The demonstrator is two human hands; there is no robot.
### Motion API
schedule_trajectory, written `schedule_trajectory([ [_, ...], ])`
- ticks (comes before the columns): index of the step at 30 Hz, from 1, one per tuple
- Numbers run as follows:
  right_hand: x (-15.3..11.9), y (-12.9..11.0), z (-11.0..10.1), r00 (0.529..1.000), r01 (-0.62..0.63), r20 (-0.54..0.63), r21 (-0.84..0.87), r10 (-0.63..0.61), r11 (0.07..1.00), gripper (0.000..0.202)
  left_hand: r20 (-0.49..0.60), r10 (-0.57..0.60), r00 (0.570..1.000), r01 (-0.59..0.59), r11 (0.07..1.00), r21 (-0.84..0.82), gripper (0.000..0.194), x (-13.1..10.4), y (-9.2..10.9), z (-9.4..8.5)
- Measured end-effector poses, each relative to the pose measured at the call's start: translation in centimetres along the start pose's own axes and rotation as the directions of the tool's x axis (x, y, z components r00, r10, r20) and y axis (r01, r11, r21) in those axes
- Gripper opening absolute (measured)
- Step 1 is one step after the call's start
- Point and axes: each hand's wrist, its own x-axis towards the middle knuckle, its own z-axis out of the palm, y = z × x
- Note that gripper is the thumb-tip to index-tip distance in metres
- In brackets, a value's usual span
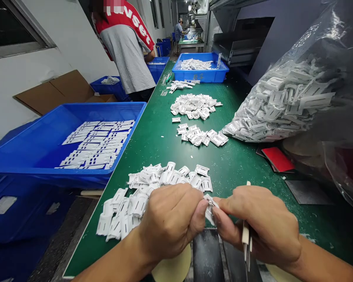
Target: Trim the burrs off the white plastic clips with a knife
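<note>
Between both hands, just above the table's near edge, is a small white plastic part [210, 209]. My left hand [172, 219] is closed, thumb and fingers pinching its left side. Thumb and forefinger of my right hand [261, 223] grip its other side. Tucked in that same hand is a thin tool with a pale handle [246, 235] and a narrow metal end pointing down; its exact kind is unclear. Beside and behind my left hand lies a heap of similar white plastic parts [139, 203], partly hidden by the hand.
A blue crate [67, 105] with rows of white strips stands left of the green table [153, 145]. More part piles [194, 105] and a blue tray [200, 75] lie farther back. A bulging clear bag [282, 102] sits right. A person [126, 51] stands at the far left.
</note>
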Motion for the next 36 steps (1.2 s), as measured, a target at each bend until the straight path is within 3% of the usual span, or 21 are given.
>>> schedule_trajectory([
  [2, 0.0, 0.1, -0.2, 1.0, 0.031, 0.003, 0.005, -0.031, 1.0, 0.011, -0.057, -0.158, 0.986, 0.152, 0.983, -0.1, 0.029, 0.0, -0.1, -0.4],
  [4, 0.0, 0.3, -0.4, 1.0, 0.025, -0.016, 0.029, -0.024, 0.999, 0.014, -0.073, -0.354, 0.932, 0.329, 0.915, -0.231, 0.034, 0.2, -0.3, -1.1],
  [6, 0.1, 0.4, -0.5, 0.997, -0.021, -0.075, 0.061, 0.026, 0.998, 0.015, 0.112, -0.424, 0.899, 0.431, 0.81, -0.398, 0.039, 0.4, -0.4, -2.0],
  [8, 0.2, 0.6, -0.7, 0.984, -0.087, -0.148, 0.09, 0.1, 0.992, 0.015, 0.469, -0.262, 0.843, 0.507, 0.675, -0.536, 0.04, 0.6, -0.3, -2.7],
  [9, 0.3, 0.6, -0.7, 0.974, -0.121, -0.182, 0.092, 0.136, 0.988, 0.015, 0.625, -0.136, 0.769, 0.562, 0.611, -0.558, 0.039, 0.7, -0.2, -3.0],
  [11, 0.3, 0.6, -0.8, 0.953, -0.178, -0.237, 0.076, 0.191, 0.981, 0.014, 0.788, 0.031, 0.615, 0.669, 0.508, -0.543, 0.037, 0.7, -0.1, -3.4],
  [12, 0.4, 0.6, -0.9, 0.947, -0.196, -0.247, 0.066, 0.206, 0.978, 0.014, 0.808, 0.064, 0.586, 0.699, 0.464, -0.544, 0.038, 0.6, 0.0, -3.5],
  [13, 0.4, 0.6, -0.9, 0.944, -0.203, -0.251, 0.061, 0.212, 0.977, 0.014, 0.799, 0.044, 0.599, 0.715, 0.42, -0.559, 0.041, 0.6, -0.1, -3.4],
  [15, 0.5, 0.4, -0.8, 0.95, -0.195, -0.235, 0.07, 0.206, 0.978, 0.013, 0.697, -0.127, 0.705, 0.69, 0.35, -0.634, 0.045, 0.5, -0.2, -3.1],
  [16, 0.5, 0.2, -0.7, 0.954, -0.19, -0.222, 0.08, 0.203, 0.978, 0.013, 0.615, -0.23, 0.755, 0.655, 0.329, -0.68, 0.04, 0.5, -0.3, -2.8],
  [18, 0.4, -0.1, -0.4, 0.96, -0.191, -0.189, 0.105, 0.208, 0.976, 0.011, 0.47, -0.399, 0.788, 0.601, 0.333, -0.726, 0.02, 0.7, -0.2, -2.2],
  [22, 0.1, -0.6, 0.3, 0.965, -0.221, -0.112, 0.151, 0.239, 0.963, 0.009, 0.433, -0.351, 0.83, 0.555, 0.442, -0.705, 0.025, 1.0, 0.3, -1.3],
  [24, -0.1, -0.5, 0.2, 0.969, -0.226, -0.054, 0.2, 0.241, 0.953, 0.006, 0.425, -0.388, 0.818, 0.567, 0.419, -0.709, 0.014, 1.0, 0.3, -1.1],
  [28, -0.1, 0.5, -0.5, 0.97, -0.244, 0.046, 0.238, 0.24, 0.94, 0.034, 0.45, -0.557, 0.698, 0.632, 0.184, -0.753, 0.02, 0.9, -0.2, -0.7],
  [30, 0.1, 1.1, -0.7, 0.969, -0.246, 0.077, 0.171, 0.236, 0.954, 0.032, 0.477, -0.578, 0.662, 0.641, 0.106, -0.76, 0.02, 1.0, -0.4, -0.5],
  [36, 0.3, 1.9, -0.6, 0.989, -0.039, 0.14, 0.004, 0.038, 0.999, 0.016, 0.509, -0.61, 0.607, 0.673, 0.055, -0.737, 0.016, 1.3, -0.4, -0.3],
])
